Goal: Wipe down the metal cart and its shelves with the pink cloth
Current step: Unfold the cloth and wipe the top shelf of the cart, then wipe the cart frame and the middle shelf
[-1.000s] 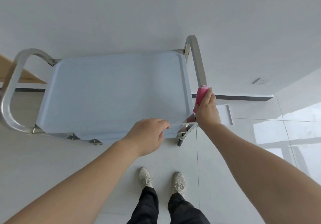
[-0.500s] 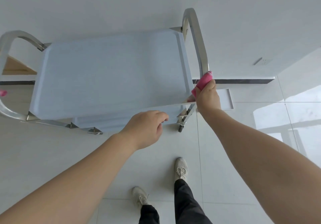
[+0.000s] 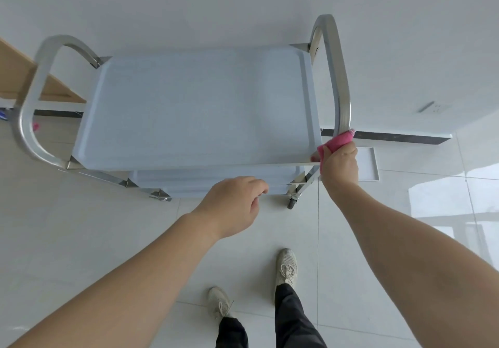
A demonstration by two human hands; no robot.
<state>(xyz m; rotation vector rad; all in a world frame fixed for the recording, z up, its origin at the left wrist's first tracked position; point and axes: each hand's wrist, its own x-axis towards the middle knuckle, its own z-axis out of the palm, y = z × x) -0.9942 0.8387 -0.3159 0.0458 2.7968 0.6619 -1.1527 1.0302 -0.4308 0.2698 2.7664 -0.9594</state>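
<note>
A metal cart [image 3: 199, 110] with a pale top shelf stands against a white wall, seen from above. A lower shelf [image 3: 210, 183] shows under the near edge. My right hand [image 3: 339, 162] grips the pink cloth [image 3: 336, 142] and presses it on the lower end of the cart's right tubular handle [image 3: 339, 77], by the top shelf's near right corner. My left hand [image 3: 232, 207] hovers just in front of the cart's near edge with loosely curled fingers, holding nothing.
A second tubular handle [image 3: 27, 104] curves round the cart's left side. A caster [image 3: 293, 202] sits under the near right corner. A wooden piece [image 3: 16, 77] is at far left. A white floor tray [image 3: 367, 164] lies to the right. My feet [image 3: 286, 265] stand on pale tiles.
The cloth in my right hand slid down the right handle toward the shelf corner. The view shifted as I stepped; my left foot moved forward. My left hand stayed near the front edge.
</note>
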